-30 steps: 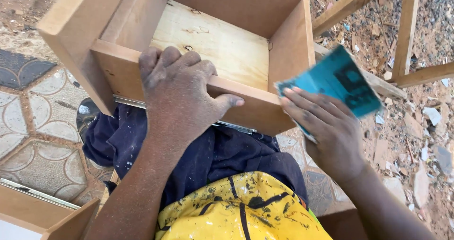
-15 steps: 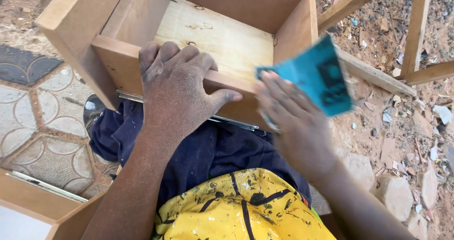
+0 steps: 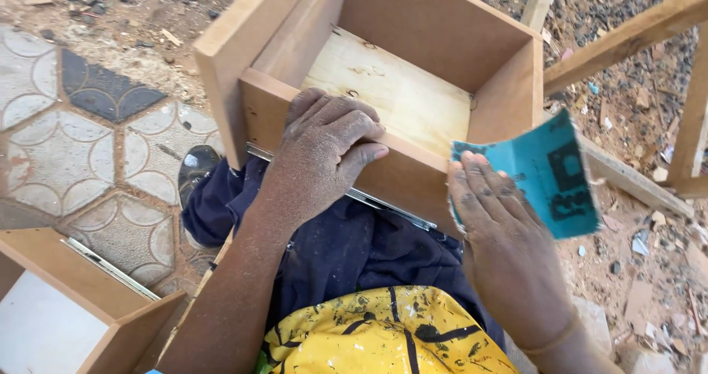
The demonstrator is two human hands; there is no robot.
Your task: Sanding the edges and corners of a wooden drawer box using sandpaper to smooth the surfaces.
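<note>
A brown wooden drawer box (image 3: 435,27) with a pale plywood bottom rests on my lap, open side facing me. My left hand (image 3: 324,149) lies over its near wall, fingers curled onto the top edge, gripping it. My right hand (image 3: 498,230) holds a teal sheet of sandpaper (image 3: 546,171) against the near right corner of the drawer. A metal slide rail (image 3: 383,203) runs along the underside of the near wall.
Another wooden drawer (image 3: 66,300) with a white inside sits at the lower left on hexagonal paving (image 3: 81,138). Wooden frame bars (image 3: 634,38) cross the rubble-strewn ground at the right. My dark shoe (image 3: 195,167) shows beneath the drawer.
The drawer has shifted right and nearer in view. My right hand with the sandpaper has slid down and right along the drawer's corner. My left hand keeps its grip.
</note>
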